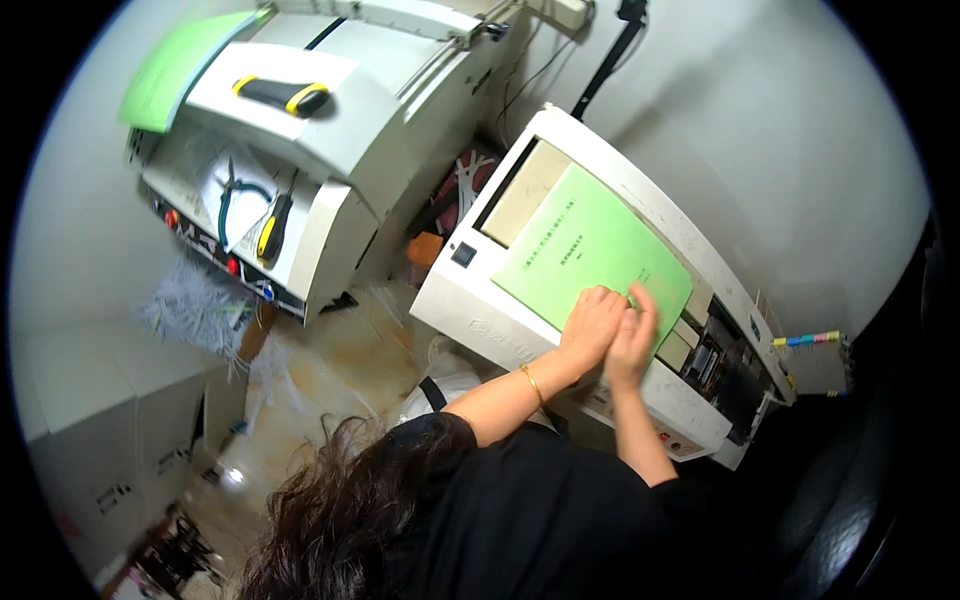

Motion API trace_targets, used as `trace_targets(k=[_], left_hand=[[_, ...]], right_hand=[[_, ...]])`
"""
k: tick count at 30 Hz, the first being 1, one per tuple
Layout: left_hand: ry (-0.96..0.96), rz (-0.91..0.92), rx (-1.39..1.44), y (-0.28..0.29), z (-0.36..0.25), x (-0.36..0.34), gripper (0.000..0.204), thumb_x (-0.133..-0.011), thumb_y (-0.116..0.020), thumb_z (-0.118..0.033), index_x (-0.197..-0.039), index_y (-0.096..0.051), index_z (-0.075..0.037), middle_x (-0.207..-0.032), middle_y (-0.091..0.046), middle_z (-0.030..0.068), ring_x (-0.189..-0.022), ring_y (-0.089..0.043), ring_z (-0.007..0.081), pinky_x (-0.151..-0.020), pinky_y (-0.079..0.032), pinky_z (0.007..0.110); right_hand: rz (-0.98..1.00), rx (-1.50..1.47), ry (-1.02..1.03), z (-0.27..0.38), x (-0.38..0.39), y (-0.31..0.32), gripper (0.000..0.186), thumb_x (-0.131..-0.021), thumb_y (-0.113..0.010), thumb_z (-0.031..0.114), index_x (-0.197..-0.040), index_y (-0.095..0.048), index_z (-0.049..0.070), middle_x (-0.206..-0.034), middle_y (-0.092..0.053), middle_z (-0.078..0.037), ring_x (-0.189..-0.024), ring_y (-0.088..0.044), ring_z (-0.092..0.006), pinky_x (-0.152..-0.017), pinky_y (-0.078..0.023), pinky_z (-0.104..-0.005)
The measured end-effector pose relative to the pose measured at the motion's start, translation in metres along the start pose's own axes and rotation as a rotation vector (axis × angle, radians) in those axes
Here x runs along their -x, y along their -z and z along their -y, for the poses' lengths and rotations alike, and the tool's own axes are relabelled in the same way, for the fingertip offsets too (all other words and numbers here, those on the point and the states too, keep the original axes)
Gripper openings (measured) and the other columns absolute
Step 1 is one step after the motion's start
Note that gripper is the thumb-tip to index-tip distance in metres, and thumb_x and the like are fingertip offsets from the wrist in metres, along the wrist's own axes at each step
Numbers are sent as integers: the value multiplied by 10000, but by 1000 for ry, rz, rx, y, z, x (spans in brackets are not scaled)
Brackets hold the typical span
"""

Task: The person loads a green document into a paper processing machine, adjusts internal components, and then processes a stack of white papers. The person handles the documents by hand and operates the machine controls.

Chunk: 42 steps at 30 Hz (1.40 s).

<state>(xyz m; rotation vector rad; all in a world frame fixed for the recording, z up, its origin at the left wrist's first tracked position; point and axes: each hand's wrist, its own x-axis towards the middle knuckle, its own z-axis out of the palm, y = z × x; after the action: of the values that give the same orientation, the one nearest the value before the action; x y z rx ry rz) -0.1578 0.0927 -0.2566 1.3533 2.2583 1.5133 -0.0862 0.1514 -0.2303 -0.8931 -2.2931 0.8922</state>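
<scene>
A green printed booklet (585,255) lies on the white machine (485,312) at the right. My left hand (590,328), with a gold bracelet at the wrist, is over the booklet's lower edge, its fingers bent and pressed together; what they hold, if anything, is hidden. My right hand (635,340) is beside and against it, fingers partly raised and blurred, so its grip is unclear. An opening with dark mechanism (720,365) shows just right of both hands.
A second machine (390,140) at upper left carries a cutter (280,95), pliers (245,195), a screwdriver (275,225) and green sheets (170,75). Paper shreds (195,305) hang below it. White cabinets (130,420) stand at lower left, a grey wall (760,160) behind.
</scene>
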Motion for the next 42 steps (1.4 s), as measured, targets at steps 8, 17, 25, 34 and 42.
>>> trace_targets(k=[8,17,25,34,42], left_hand=[[-53,83,-405,66,83,-45,168,-747,-595,-22,-899,-525,-24,-845,-533,154,-833,-501,342,-773,-405,441],[-45,85,-378,75,84,-57,95,-845,-580,11,-920,-521,5,-936,-554,162,-949,-470,345,-846,-404,433],[-117,74,-403,81,86,-57,85,-869,-559,7,-921,-492,11,-934,-542,168,-917,-459,344,-847,-387,431],[-76,70,-410,77,84,-56,78,-878,-559,-4,-920,-498,20,-924,-531,173,-933,-455,352,-840,-396,432],[-74,43,-390,73,87,-56,67,-885,-554,-6,-917,-500,17,-870,-528,174,-906,-477,356,-854,-395,439]], right_hand=[[84,477,-14,2,6,-21,514,-889,-572,261,-1350,-447,71,-1444,-397,-129,-1346,-340,-303,-1129,-178,-505],[234,481,45,46,-16,-70,637,-911,-450,309,-1451,-302,5,-1544,-224,-146,-1438,-175,-269,-1174,-72,-498],[199,530,-70,-10,21,-16,746,-945,-416,485,-1487,-196,23,-1559,-172,-151,-1452,-128,-272,-1177,-25,-490],[134,531,-57,-22,34,22,742,-874,-577,382,-1446,-291,5,-1510,-261,-165,-1403,-224,-317,-1151,-95,-534],[-111,366,-352,-37,30,28,805,-815,-684,375,-1446,-290,67,-1477,-194,-294,-1366,-189,-468,-1112,-160,-575]])
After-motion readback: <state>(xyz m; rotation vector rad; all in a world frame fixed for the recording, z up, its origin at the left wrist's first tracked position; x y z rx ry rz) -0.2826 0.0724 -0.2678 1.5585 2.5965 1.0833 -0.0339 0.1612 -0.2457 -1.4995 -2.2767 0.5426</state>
